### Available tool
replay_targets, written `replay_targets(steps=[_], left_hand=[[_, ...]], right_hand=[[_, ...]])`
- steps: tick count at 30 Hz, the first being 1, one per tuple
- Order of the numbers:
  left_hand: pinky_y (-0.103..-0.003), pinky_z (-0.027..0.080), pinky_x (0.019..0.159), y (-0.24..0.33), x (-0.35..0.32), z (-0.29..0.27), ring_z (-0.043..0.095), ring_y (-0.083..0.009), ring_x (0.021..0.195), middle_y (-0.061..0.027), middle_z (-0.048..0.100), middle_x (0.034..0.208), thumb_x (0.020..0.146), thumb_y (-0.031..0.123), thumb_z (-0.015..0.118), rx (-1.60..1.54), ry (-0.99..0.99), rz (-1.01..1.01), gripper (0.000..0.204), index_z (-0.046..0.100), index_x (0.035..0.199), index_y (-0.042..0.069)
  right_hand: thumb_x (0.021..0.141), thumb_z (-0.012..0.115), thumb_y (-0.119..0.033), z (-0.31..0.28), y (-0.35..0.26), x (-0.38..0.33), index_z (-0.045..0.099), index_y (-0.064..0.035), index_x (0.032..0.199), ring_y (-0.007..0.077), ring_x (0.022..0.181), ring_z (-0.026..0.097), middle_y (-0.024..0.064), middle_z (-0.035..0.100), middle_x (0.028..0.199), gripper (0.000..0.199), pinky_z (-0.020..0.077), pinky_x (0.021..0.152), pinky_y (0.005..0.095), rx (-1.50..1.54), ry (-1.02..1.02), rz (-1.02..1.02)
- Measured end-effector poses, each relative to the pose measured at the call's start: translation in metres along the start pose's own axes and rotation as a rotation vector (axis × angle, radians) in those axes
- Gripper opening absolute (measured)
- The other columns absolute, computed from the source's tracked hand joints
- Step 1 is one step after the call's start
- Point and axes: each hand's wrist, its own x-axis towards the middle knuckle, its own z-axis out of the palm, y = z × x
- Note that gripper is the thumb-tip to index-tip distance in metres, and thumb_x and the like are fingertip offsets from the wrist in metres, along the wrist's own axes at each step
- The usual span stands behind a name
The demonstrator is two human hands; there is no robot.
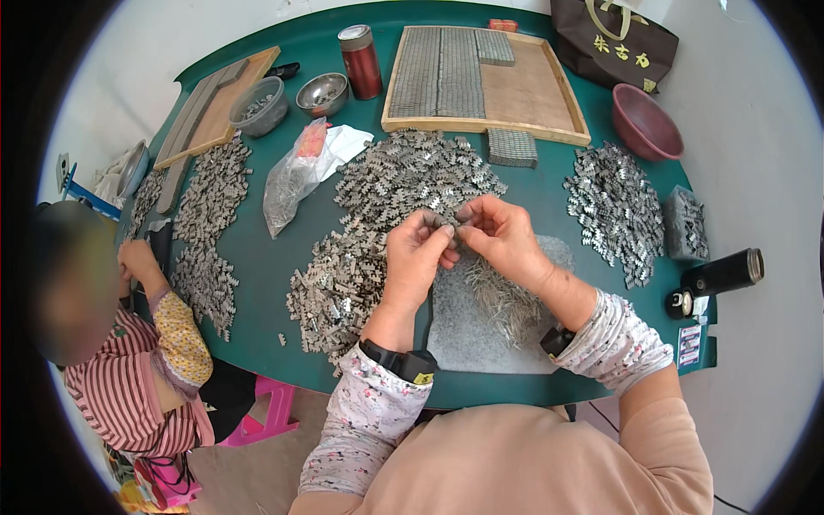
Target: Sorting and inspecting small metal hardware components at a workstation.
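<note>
Both hands meet above the grey mat (pixel 468 330): the left hand (pixel 418 257) and right hand (pixel 502 238) pinch what seems a small metal clip (pixel 452 225). A clip heap (pixel 390 215) lies just beyond; a wooden tray (pixel 524 90) behind that.

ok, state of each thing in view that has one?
left hand: pinching a small grey metal piece
right hand: pinching the same piece
red cylindrical can: upright, lidded
black flask: lying on its side
shallow wooden tray: left half filled with tidy rows
clear plastic bag: slumped on its side
</note>
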Motion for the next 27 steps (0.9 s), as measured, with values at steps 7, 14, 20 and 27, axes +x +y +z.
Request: replay_targets(steps=[7, 14, 20, 27], left_hand=[[-0.021, 0.047, 0.05, -0.002, -0.005, 0.005, 0.059, -0.0101, 0.058, -0.0045, 0.063, 0.073, 0.088, 0.007, 0.06, 0.119, -0.085, -0.04, 0.007, 0.061, 0.09, 0.0], [-0.022, 0.047, 0.051, -0.002, -0.006, 0.003, 0.06, -0.0112, 0.058, -0.005, 0.063, 0.072, 0.086, 0.007, 0.062, -0.068, -0.02, -0.07, 0.015, 0.064, 0.097, -0.003], [-0.023, 0.047, 0.051, -0.003, -0.001, -0.005, 0.06, -0.013, 0.057, -0.0057, 0.062, 0.072, 0.088, 0.01, 0.061, -0.094, 0.086, -0.046, 0.01, 0.061, 0.091, 0.001], [-0.025, 0.049, 0.051, -0.002, 0.0, -0.006, 0.062, -0.0152, 0.059, -0.0072, 0.063, 0.075, 0.088, 0.012, 0.064, -0.141, 0.103, -0.035, 0.013, 0.06, 0.093, 0.001]], right_hand=[[0.083, 0.063, 0.001, -0.006, 0.012, -0.016, 0.059, 0.0015, 0.095, 0.0053, 0.075, 0.059, 0.0011, 0.062, 0.08, 0.013, 0.0494, 0.063, 0.0212, 0.089, 0.049, 0.012], [0.084, 0.064, -0.001, -0.015, 0.0, -0.008, 0.062, 0.0028, 0.096, 0.007, 0.077, 0.06, 0.0028, 0.064, 0.082, 0.013, 0.0504, 0.065, 0.0232, 0.052, -0.038, -0.008], [0.077, 0.07, -0.017, -0.019, 0.007, 0.036, 0.065, -0.0009, 0.091, 0.0327, 0.079, 0.064, 0.0162, 0.064, 0.086, 0.021, 0.0518, 0.071, 0.0405, -0.928, 0.037, -0.303], [0.077, 0.071, -0.022, -0.003, 0.011, 0.041, 0.062, -0.0026, 0.083, 0.0355, 0.083, 0.064, 0.0146, 0.064, 0.087, 0.023, 0.0506, 0.072, 0.0438, -1.099, 0.032, -0.217]])
